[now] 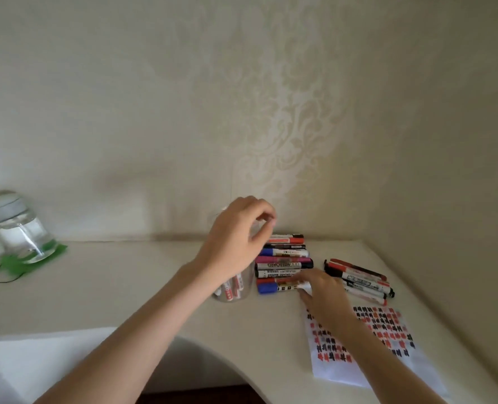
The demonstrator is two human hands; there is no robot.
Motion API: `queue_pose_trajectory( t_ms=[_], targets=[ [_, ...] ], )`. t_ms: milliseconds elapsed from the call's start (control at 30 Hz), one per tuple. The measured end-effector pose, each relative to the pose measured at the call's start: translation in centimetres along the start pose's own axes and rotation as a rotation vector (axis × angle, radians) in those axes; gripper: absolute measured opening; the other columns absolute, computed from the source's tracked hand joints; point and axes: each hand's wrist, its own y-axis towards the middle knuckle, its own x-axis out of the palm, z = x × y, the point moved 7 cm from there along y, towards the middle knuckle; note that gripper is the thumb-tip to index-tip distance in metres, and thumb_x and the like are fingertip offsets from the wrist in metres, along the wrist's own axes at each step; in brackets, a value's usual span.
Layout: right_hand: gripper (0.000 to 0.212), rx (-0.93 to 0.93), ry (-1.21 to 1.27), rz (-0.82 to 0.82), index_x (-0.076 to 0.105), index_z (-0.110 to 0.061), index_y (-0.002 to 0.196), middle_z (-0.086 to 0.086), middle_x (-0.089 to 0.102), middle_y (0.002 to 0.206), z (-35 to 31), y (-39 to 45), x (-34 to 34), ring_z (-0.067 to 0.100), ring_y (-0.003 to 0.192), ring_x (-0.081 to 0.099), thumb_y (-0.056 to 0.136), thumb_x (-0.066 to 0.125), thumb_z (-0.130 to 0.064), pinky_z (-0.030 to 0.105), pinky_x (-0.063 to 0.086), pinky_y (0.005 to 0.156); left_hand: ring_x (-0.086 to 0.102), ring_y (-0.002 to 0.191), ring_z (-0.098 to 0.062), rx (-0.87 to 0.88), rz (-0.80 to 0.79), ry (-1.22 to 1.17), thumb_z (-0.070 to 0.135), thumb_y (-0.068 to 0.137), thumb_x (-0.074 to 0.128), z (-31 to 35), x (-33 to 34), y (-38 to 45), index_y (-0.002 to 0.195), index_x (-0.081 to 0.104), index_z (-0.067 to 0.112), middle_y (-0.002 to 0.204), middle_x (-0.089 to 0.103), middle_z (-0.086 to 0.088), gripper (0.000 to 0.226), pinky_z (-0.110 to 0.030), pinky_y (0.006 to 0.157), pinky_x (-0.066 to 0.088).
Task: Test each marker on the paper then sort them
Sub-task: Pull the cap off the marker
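A row of whiteboard markers (284,259) lies side by side at the back of the white table (125,287). My right hand (325,298) reaches over the paper (393,345), which is covered in red and black test marks, and pinches the white end of the nearest blue-capped marker (271,287). My left hand (236,240) hovers over the mouth of a clear cup (231,290) with a few red-labelled markers in it. Its fingers are curled and nothing shows between them. A second group of red and black markers (358,279) lies to the right.
A clear water bottle (14,225) stands on a green mat (52,249) at the far left, with a thin cord beside it. The wall runs close behind the markers. The table's front edge curves inward near my body.
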Motion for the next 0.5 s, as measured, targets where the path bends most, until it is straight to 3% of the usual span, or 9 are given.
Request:
queue_pose_trajectory(
  t_ms=[100, 233, 333, 367, 433, 500],
  targets=[
    [0.027, -0.046, -0.112, -0.015, 0.068, -0.029, 0.114, -0.008, 0.065, 0.115, 0.5, 0.0, 0.5, 0.019, 0.112, 0.056, 0.088, 0.068, -0.033, 0.040, 0.039, 0.096, 0.056, 0.080, -0.003, 0.035, -0.222, -0.074, 0.014, 0.090, 0.065, 1.6, 4.6, -3.8, 0.096, 0.066, 0.015, 0.089, 0.063, 0.006, 0.006, -0.022, 0.073, 0.049],
    [0.023, -0.116, -0.212, 0.039, 0.074, -0.027, 0.098, -0.001, 0.065, 0.102, 1.0, -0.4, 0.5, 0.025, 0.098, 0.057, 0.077, 0.079, -0.037, 0.042, 0.042, 0.082, 0.055, 0.105, -0.005, -0.060, -0.339, 0.002, 0.016, 0.090, 0.065, -1.2, 9.3, -8.6, 0.111, 0.063, 0.018, 0.113, 0.060, 0.006, 0.022, -0.023, 0.093, 0.050],
    [0.023, -0.158, -0.163, -0.022, 0.064, -0.030, 0.112, -0.008, 0.058, 0.119, 0.5, -1.0, -0.7, 0.017, 0.115, 0.049, 0.091, 0.063, -0.039, 0.041, 0.033, 0.100, 0.054, 0.116, -0.012, -0.098, -0.351, 0.092, 0.018, 0.089, 0.068, -2.3, 10.8, -9.8, 0.124, 0.058, 0.015, 0.125, 0.056, 0.000, 0.036, -0.020, 0.099, 0.043],
    [0.023, -0.169, -0.103, -0.047, 0.061, -0.031, 0.115, -0.012, 0.059, 0.117, 0.1, -1.2, -1.8, 0.011, 0.111, 0.052, 0.094, 0.058, -0.039, 0.038, 0.035, 0.102, 0.055, 0.116, -0.014, -0.079, -0.342, 0.135, 0.020, 0.088, 0.069, -2.3, 11.1, -9.6, 0.126, 0.057, 0.013, 0.125, 0.057, -0.002, 0.040, -0.024, 0.100, 0.045],
    [0.020, -0.189, 0.055, -0.060, 0.061, -0.030, 0.114, -0.017, 0.064, 0.099, -1.1, -1.8, -4.6, -0.001, 0.082, 0.058, 0.094, 0.060, -0.036, 0.026, 0.049, 0.084, 0.057, 0.115, -0.017, -0.048, -0.346, 0.208, 0.026, 0.091, 0.064, -1.9, 11.6, -9.1, 0.129, 0.055, 0.013, 0.125, 0.059, -0.003, 0.041, -0.033, 0.101, 0.048],
    [0.020, -0.132, 0.209, -0.125, 0.064, -0.030, 0.110, -0.014, 0.064, 0.085, -1.9, -2.5, -6.7, 0.002, 0.061, 0.055, 0.091, 0.063, -0.036, 0.016, 0.048, 0.059, 0.057, 0.111, -0.014, -0.090, -0.387, 0.163, 0.031, 0.099, 0.051, -1.5, 12.1, -8.9, 0.131, 0.051, 0.017, 0.124, 0.060, 0.000, 0.035, -0.033, 0.099, 0.047]
  ],
)
